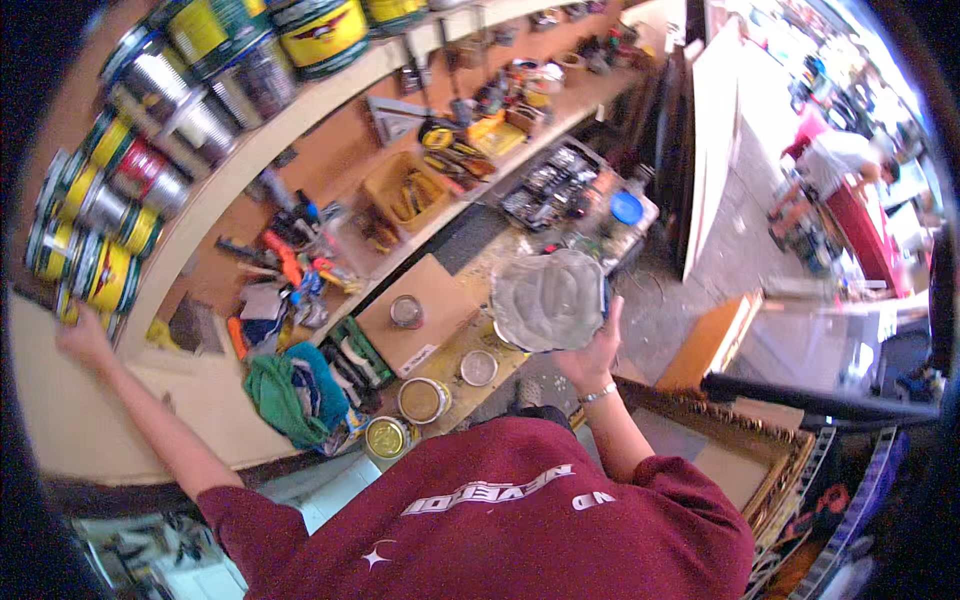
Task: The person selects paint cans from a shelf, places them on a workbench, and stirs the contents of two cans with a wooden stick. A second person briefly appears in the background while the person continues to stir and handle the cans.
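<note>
On the far left, my left hand reaches to the end of a row of paint cans, its fingers closed around the lower edge of a small can with yellow on it. That can is mostly hidden by my fingers and its neighbours. A larger green and yellow can stands right beside it. Held out over the bench front, a clear bowl with a wavy, uneven rim rests in my right hand. My right fingers grip its right side and underside, partly out of sight.
A cardboard box bears a small jar. Open-topped round cans stand on the bench nearby, beside a green cloth. Tools fill the shelf behind, with a yellow bin. An ornate frame lies to the right; another person bends farther off.
</note>
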